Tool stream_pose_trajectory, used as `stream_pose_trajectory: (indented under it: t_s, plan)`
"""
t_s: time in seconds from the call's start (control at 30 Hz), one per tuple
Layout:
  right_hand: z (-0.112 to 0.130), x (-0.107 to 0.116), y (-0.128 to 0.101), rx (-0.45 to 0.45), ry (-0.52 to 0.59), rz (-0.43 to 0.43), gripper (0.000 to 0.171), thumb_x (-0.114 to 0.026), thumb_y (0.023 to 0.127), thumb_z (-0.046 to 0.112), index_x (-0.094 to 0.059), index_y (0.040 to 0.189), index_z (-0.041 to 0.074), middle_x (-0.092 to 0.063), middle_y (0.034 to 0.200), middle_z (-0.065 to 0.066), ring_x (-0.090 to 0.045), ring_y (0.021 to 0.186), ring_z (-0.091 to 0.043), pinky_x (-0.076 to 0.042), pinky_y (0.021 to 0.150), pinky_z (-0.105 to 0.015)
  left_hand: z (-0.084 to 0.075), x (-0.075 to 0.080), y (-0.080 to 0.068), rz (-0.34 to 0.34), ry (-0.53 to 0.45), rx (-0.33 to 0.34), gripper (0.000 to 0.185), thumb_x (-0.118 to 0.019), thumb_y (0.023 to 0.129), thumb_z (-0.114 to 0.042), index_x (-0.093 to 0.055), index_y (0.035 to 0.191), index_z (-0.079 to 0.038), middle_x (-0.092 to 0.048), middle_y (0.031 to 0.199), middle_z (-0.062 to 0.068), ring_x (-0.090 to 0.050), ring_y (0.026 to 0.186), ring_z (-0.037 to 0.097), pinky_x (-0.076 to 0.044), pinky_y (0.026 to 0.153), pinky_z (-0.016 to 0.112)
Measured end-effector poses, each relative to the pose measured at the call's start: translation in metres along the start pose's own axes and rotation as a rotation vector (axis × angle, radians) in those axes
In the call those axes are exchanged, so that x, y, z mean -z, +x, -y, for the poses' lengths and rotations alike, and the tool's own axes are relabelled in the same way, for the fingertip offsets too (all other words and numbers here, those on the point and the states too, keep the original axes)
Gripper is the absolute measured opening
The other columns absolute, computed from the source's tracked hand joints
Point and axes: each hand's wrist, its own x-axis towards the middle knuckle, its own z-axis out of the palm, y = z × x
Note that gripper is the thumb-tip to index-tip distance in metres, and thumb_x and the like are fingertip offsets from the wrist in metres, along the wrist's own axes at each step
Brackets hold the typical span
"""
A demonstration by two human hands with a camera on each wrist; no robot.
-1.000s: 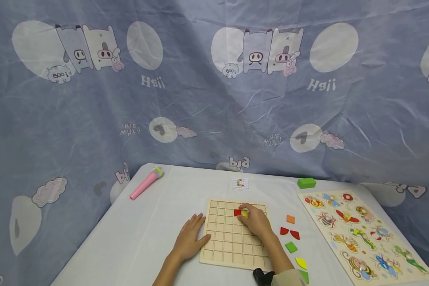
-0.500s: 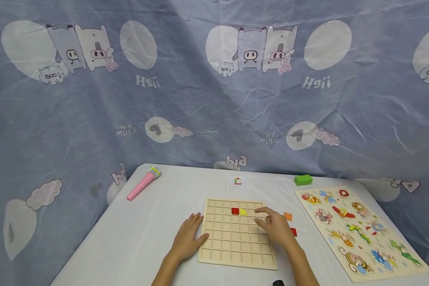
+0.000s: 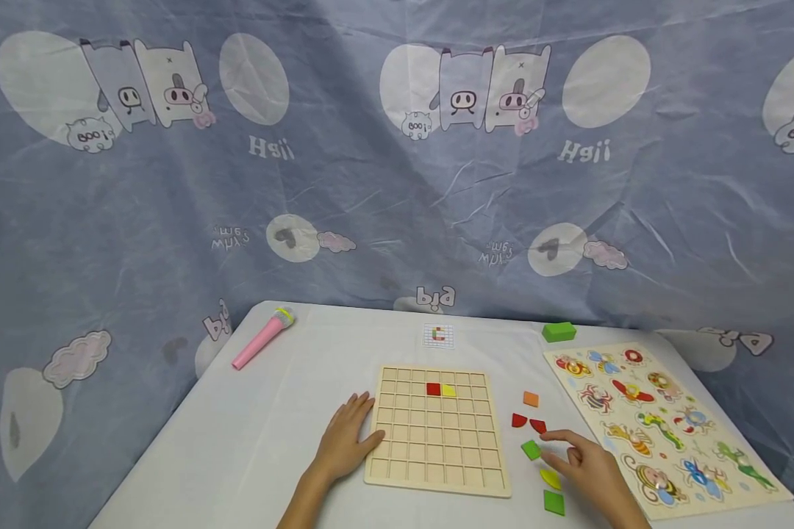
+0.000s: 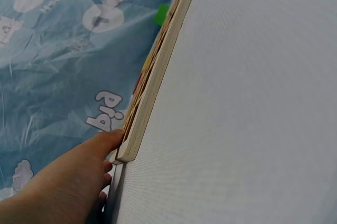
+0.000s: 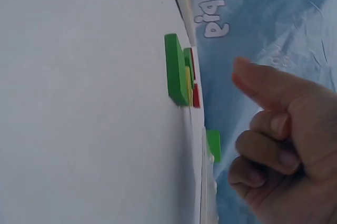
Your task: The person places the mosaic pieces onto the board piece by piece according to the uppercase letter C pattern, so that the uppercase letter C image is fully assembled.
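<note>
Left hand: the person's left hand (image 3: 344, 444) lies at the left edge of the grid board, fingers extended, thumb touching the rim; grips nothing.
Right hand: right hand (image 3: 589, 470) over the right part of the worktop (image 3: 271, 441), forefinger and thumb apart with nothing between them, other fingers curled in. Forefinger tip just beside a red piece, thumb tip just beside a green one; contact cannot be told.
Grid board: pale wooden grid board (image 3: 435, 436), flat, toward the worktop's near edge.
On the grid: red square (image 3: 433, 389) and yellow piece (image 3: 448, 390), side by side in neighbouring cells, second row from the board's far edge.
Loose pieces: between grid board and picture board, far to near: orange square (image 3: 531, 399), left red piece (image 3: 519, 420) and right red piece (image 3: 537, 426), green tile (image 3: 531, 450), curved yellow piece (image 3: 551, 479), green square (image 3: 553, 502).
Far edge: small patterned card (image 3: 439, 336) near the middle; green block (image 3: 559, 332) farther right.
Far left corner: pink toy microphone (image 3: 263, 338), lying slantwise, head toward the far edge.
Right side: picture board (image 3: 708, 506) with insect figures.
Behind: grey-blue printed cloth (image 3: 370, 184).
</note>
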Motion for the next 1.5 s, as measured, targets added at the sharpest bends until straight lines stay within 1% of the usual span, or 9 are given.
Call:
stream_pose_trajectory:
  t_s: [0.23, 0.37, 0.43, 0.7, 0.87, 1.0, 1.23, 1.4, 1.5]
  plan:
    - [-0.023, -0.001, -0.014, -0.115, 0.055, 0.071, 0.037, -0.079, 0.067, 0.037, -0.07, 0.097, 0.017, -0.035, 0.051, 0.002, -0.032, 0.046, -0.011, -0.026, 0.043, -0.023, 0.002, 0.001, 0.0, -0.005, 0.008, -0.004, 0.066, -0.056, 0.089, -0.045, -0.041, 0.137, -0.002, -0.037, 0.143, 0.013, -0.024, 0.135, 0.033, -0.018, 0.108, 0.052]
    - [-0.028, -0.003, -0.017, -0.142, 0.091, 0.118, 0.036, -0.081, 0.064, 0.036, -0.071, 0.094, 0.019, -0.035, 0.05, 0.002, -0.033, 0.045, -0.011, -0.027, 0.043, -0.021, 0.001, 0.0, 0.0, 0.007, -0.002, 0.004, 0.065, -0.055, 0.089, -0.045, -0.041, 0.138, -0.004, -0.036, 0.144, 0.012, -0.023, 0.136, 0.032, -0.017, 0.109, 0.051]
    - [-0.03, -0.003, -0.018, -0.136, 0.097, 0.129, 0.035, -0.081, 0.065, 0.034, -0.071, 0.094, 0.018, -0.036, 0.05, 0.002, -0.033, 0.045, -0.01, -0.027, 0.043, -0.021, 0.001, 0.0, 0.0, 0.014, -0.006, 0.007, 0.065, -0.055, 0.089, -0.045, -0.041, 0.138, -0.005, -0.036, 0.144, 0.011, -0.023, 0.136, 0.031, -0.017, 0.109, 0.051]
    - [-0.031, -0.004, -0.015, -0.102, 0.025, 0.083, 0.031, -0.079, 0.068, 0.031, -0.07, 0.096, 0.019, -0.039, 0.052, 0.001, -0.036, 0.046, -0.012, -0.027, 0.043, -0.022, 0.0, -0.001, 0.001, 0.01, -0.001, 0.007, 0.066, -0.055, 0.089, -0.046, -0.04, 0.138, -0.004, -0.035, 0.144, 0.011, -0.022, 0.136, 0.032, -0.016, 0.109, 0.051]
    - [-0.034, -0.003, -0.012, -0.099, -0.072, 0.005, 0.035, -0.076, 0.074, 0.031, -0.067, 0.101, 0.01, -0.04, 0.055, 0.0, -0.037, 0.048, -0.015, -0.026, 0.044, -0.024, 0.001, -0.001, 0.001, 0.014, -0.004, 0.004, 0.066, -0.055, 0.089, -0.046, -0.04, 0.138, -0.004, -0.035, 0.145, 0.012, -0.022, 0.136, 0.032, -0.016, 0.109, 0.051]
    - [-0.036, -0.003, -0.014, -0.134, -0.131, -0.048, 0.037, -0.075, 0.075, 0.031, -0.065, 0.101, 0.005, -0.039, 0.055, 0.0, -0.037, 0.047, -0.015, -0.025, 0.045, -0.025, 0.001, -0.002, 0.0, 0.011, 0.003, 0.002, 0.066, -0.055, 0.089, -0.046, -0.041, 0.137, -0.004, -0.035, 0.144, 0.012, -0.023, 0.136, 0.032, -0.017, 0.109, 0.051]
    - [-0.037, -0.002, -0.025, -0.214, -0.111, -0.014, 0.05, -0.076, 0.071, 0.042, -0.065, 0.101, 0.003, -0.04, 0.054, 0.0, -0.036, 0.047, -0.014, -0.025, 0.046, -0.026, 0.0, 0.0, -0.001, 0.012, -0.004, -0.001, 0.065, -0.055, 0.089, -0.044, -0.041, 0.137, -0.003, -0.035, 0.144, 0.013, -0.023, 0.136, 0.033, -0.017, 0.109, 0.051]
    - [-0.034, -0.003, -0.033, -0.194, -0.078, 0.021, 0.053, -0.076, 0.068, 0.047, -0.066, 0.099, 0.005, -0.039, 0.053, 0.001, -0.035, 0.046, -0.013, -0.024, 0.045, -0.024, -0.001, 0.0, -0.001, 0.014, -0.002, -0.002, 0.066, -0.056, 0.089, -0.044, -0.041, 0.137, -0.002, -0.035, 0.144, 0.014, -0.023, 0.135, 0.034, -0.017, 0.108, 0.052]
    - [-0.032, -0.004, -0.034, -0.167, -0.072, 0.018, 0.05, -0.077, 0.068, 0.045, -0.066, 0.098, 0.007, -0.038, 0.051, 0.002, -0.035, 0.046, -0.013, -0.024, 0.044, -0.023, -0.001, -0.001, 0.0, 0.015, -0.005, -0.001, 0.065, -0.056, 0.089, -0.044, -0.041, 0.137, -0.002, -0.035, 0.144, 0.014, -0.023, 0.135, 0.034, -0.017, 0.109, 0.052]
